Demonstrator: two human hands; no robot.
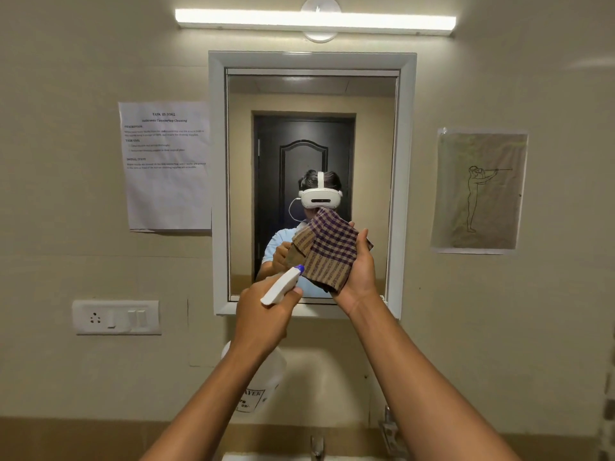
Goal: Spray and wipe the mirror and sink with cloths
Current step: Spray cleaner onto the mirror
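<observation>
Inspecting the head view, the only one supplied: the left hand [263, 314] is wrapped round the neck of a white spray bottle [266, 371], fingers curled at the trigger head, whose blue nozzle [300, 268] is raised and aimed up and to the right at the cloth, just short of it; the bottle body hangs below the wrist, in front of the wall; the right hand [357, 271] holds a checked cloth [327, 251] with the palm under it and the fingers closed on its edge, so that the fabric lies spread and facing the nozzle; the cloth is held in front of the lower part of the mirror [312, 128], and whether it touches the glass cannot be told. Judgement: the cloth is presented for wetting before the glass is wiped, hence both arms raised and close together; the wipe itself appears not yet begun. The sink [266, 457] shows only as a strip at the bottom edge, with the tap [317, 445] above it, well below both hands; a printed sheet [166, 181] and a switch plate [116, 317] flank the mirror on the left.
</observation>
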